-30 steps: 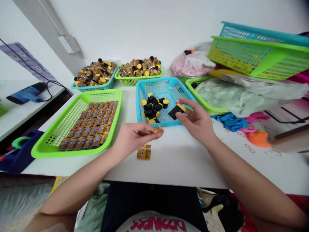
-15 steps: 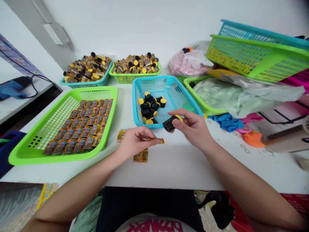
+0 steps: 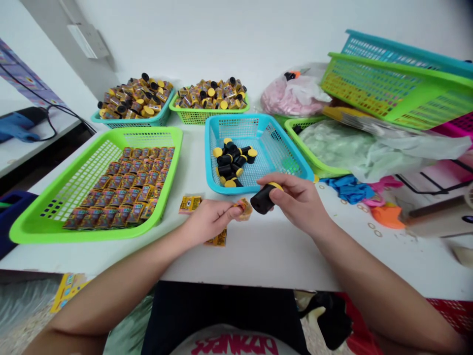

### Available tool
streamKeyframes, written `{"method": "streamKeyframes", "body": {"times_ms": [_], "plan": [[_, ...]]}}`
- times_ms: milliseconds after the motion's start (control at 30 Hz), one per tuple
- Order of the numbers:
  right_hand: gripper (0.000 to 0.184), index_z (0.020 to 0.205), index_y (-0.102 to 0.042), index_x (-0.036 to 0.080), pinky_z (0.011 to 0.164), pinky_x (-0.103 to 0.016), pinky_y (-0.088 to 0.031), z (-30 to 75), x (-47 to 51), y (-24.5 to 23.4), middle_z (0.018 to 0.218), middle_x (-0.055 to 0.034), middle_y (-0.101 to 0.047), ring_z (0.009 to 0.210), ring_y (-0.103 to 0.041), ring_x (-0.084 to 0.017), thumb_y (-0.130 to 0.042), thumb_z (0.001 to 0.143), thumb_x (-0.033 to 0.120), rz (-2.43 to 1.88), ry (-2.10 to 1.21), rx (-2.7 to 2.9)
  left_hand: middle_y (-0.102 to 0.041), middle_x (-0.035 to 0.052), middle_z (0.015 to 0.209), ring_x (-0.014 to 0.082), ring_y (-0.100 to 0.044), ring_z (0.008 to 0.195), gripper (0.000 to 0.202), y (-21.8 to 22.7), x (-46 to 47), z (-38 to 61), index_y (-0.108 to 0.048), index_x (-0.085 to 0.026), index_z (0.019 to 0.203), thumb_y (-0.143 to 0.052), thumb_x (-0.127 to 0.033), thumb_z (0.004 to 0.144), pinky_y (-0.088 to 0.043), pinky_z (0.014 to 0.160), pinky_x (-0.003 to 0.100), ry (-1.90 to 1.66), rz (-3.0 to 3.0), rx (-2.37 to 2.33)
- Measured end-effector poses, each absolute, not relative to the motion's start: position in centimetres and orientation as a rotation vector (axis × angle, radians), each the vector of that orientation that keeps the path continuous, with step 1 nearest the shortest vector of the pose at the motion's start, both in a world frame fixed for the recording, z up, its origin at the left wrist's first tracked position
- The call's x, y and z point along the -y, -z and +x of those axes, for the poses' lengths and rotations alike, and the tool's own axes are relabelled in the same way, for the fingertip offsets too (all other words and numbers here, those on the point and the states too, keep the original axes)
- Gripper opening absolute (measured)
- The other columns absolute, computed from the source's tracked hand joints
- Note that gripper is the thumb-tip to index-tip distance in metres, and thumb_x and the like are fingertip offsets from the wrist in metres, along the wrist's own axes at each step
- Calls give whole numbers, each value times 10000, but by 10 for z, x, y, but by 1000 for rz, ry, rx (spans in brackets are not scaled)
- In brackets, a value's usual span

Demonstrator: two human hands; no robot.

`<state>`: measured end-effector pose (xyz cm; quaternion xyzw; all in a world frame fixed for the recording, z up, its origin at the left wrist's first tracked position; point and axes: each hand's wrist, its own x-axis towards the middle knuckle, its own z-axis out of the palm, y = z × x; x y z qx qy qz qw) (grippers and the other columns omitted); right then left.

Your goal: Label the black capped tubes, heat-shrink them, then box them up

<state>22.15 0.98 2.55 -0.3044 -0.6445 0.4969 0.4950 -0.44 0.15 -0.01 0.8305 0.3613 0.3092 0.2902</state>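
My right hand (image 3: 295, 199) is closed round a small black canister (image 3: 261, 199) with a yellow cap, its black end tilted toward my left hand. My left hand (image 3: 210, 218) pinches a printed yellow-orange label sleeve (image 3: 245, 211), which is puffed open and just beside the canister, with a small gap between them. A flat label sleeve (image 3: 189, 203) lies behind my left hand, and more flat sleeves (image 3: 219, 240) lie partly hidden under it. Beyond my hands, a blue basket (image 3: 212, 170) holds several black canisters with yellow caps (image 3: 232, 160).
On the left, a green basket (image 3: 19, 224) holds rows of sleeved canisters (image 3: 121, 192). Two heaped baskets of sleeved canisters (image 3: 210, 96) stand at the back. Stacked baskets (image 3: 399, 88), plastic bags (image 3: 343, 143) and balloons (image 3: 340, 187) crowd the right. A blue heat gun (image 3: 22, 123) lies far left.
The sleeve in my left hand has gone from flat to opened out. The canister is turned with its black end nearer the sleeve. The view has shifted slightly.
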Motion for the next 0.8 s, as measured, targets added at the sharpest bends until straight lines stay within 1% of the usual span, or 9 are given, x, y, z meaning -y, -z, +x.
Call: {"method": "streamKeyframes", "body": {"times_ms": [67,167,300,433,500,600,700,800], "plan": [[203,1016,-752,272,517,-210,-477,220,-8,-27,774,11,-652,586,-579,-80,-733,848,384,-735,-1200,1568,-554,-31,511,86,-513,471,512,0,-1,-5,-639,-161,670,-389,-449,1012,-337,474,197,-876,2274,-920],[202,1012,-743,256,528,-223,-496,217,-6,-29,787,7,-654,588,-602,-88,-722,856,382,-753,-1190,1560,-576,-33,556,86,-535,503,492,-1,-1,-7,-662,-170,754,-359,-447,1026,-349,500,193,-879,2344,-869],[204,1007,-733,240,524,-240,-497,215,-7,-30,797,-4,-641,604,-611,-103,-711,860,379,-804,-1098,1632,-606,-19,608,103,-568,548,485,-1,-1,-10,-662,-170,795,-347,-455,1029,-372,539,202,-798,2426,-960],[184,978,-745,225,489,-230,-430,217,-11,-30,849,-27,-640,618,-530,-95,-739,829,332,-863,-831,1760,-654,-9,666,114,-605,591,470,-1,-2,-14,-688,-181,860,-349,-458,1029,-389,568,212,-812,2446,-1022],[173,982,-746,228,488,-225,-421,218,-12,-30,845,-24,-641,606,-502,-88,-736,829,307,-868,-786,1792,-673,-4,691,117,-614,600,484,-2,-3,-14,-694,-182,871,-337,-468,1029,-399,574,214,-818,2458,-1032],[171,992,-746,238,529,-223,-469,220,-14,-29,897,-30,-651,639,-536,-90,-734,827,278,-850,-782,1817,-697,13,724,126,-624,611,504,-3,-3,-14,-702,-175,887,-325,-478,1028,-420,589,224,-819,2468,-1058],[187,1005,-746,249,589,-236,-522,219,-15,-26,947,-41,-661,696,-580,-103,-741,820,274,-832,-781,1841,-725,34,784,132,-633,643,486,-4,-3,-12,-723,-170,902,-364,-477,1017,-447,625,233,-888,2401,-1037],[212,1026,-743,257,624,-250,-557,217,-14,-23,981,-54,-657,754,-613,-124,-746,821,312,-839,-763,1850,-689,13,689,120,-599,600,458,-5,-2,-8,-732,-157,808,-451,-471,986,-436,586,220,-918,2175,-1019]]}}
